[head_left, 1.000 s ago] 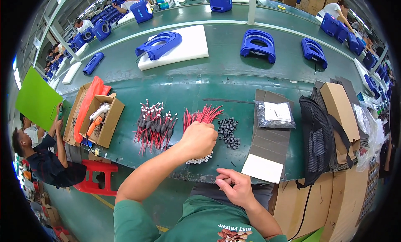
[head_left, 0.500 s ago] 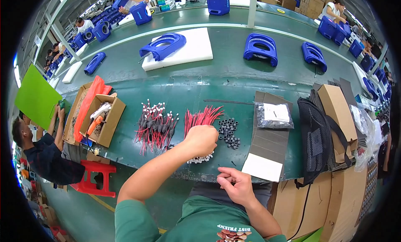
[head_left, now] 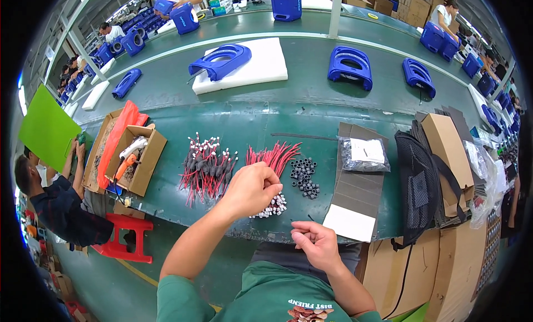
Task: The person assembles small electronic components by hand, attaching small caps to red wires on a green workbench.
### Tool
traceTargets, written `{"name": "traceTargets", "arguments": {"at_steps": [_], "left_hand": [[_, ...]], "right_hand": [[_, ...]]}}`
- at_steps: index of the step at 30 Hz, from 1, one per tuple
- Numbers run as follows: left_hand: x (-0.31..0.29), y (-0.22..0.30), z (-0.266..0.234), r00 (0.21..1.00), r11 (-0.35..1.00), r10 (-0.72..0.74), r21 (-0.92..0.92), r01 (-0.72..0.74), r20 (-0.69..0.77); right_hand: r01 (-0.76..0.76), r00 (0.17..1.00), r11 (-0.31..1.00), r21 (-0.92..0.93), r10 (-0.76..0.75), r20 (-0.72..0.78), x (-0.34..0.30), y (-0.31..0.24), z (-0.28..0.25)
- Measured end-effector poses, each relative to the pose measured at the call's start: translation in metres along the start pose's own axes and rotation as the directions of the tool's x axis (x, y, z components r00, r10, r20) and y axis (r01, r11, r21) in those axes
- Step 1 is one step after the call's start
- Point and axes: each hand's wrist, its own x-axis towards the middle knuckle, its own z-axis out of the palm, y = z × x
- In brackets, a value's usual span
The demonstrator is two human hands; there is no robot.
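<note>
My left hand (head_left: 251, 190) is over the near end of a bundle of red wires (head_left: 276, 155), its fingers pinched together. Whatever sits between the fingertips is too small to make out. White connectors (head_left: 273, 206) on the wire ends show just under and beside this hand. My right hand (head_left: 318, 245) hovers at the table's front edge, thumb and fingers curled in; anything in them is hidden. Small black ring-like pieces (head_left: 303, 177) lie scattered right of the wires. Left of them is a pile of red wires with black bulges and white plugs (head_left: 206, 166).
Cardboard boxes with a hot glue gun (head_left: 129, 162) stand at left. Grey sheets (head_left: 355, 197) carry a bag of dark parts (head_left: 363, 154) at right, by a black mesh backpack (head_left: 416, 183). Blue plastic frames (head_left: 350, 66) and a foam slab (head_left: 269, 66) lie beyond. A co-worker (head_left: 61, 194) is at left.
My left hand has drawn back to the left, uncovering more white connectors. The right hand has barely moved. The blue frames and foam slab have slid slightly right; farther blue housings have shifted left.
</note>
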Motion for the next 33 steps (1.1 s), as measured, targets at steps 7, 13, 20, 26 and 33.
{"name": "traceTargets", "arguments": {"at_steps": [7,13,20,26,33], "left_hand": [[-0.043,0.000,0.034,0.931,0.959,0.283,0.085,-0.271,-0.231],[-0.065,0.008,0.060,0.868,0.910,0.415,0.140,-0.391,-0.271],[-0.023,-0.027,0.039,0.908,0.858,0.418,0.332,-0.392,-0.009],[-0.029,-0.013,0.029,0.908,0.891,0.390,0.309,-0.331,-0.153],[-0.053,0.018,0.057,0.983,0.455,0.168,-0.890,-0.009,0.076]], "right_hand": [[-0.127,0.989,0.958,0.258,0.142,-0.038,0.021,-0.012,0.005],[-0.153,0.987,0.942,0.298,0.161,-0.002,0.041,0.003,0.009],[-0.129,0.992,0.975,-0.180,0.123,-0.042,0.007,-0.029,-0.002],[-0.162,0.956,0.984,-0.070,0.138,-0.261,-0.044,-0.063,-0.031],[-0.043,0.956,0.998,0.043,0.054,-0.287,-0.036,-0.046,-0.022]]}}
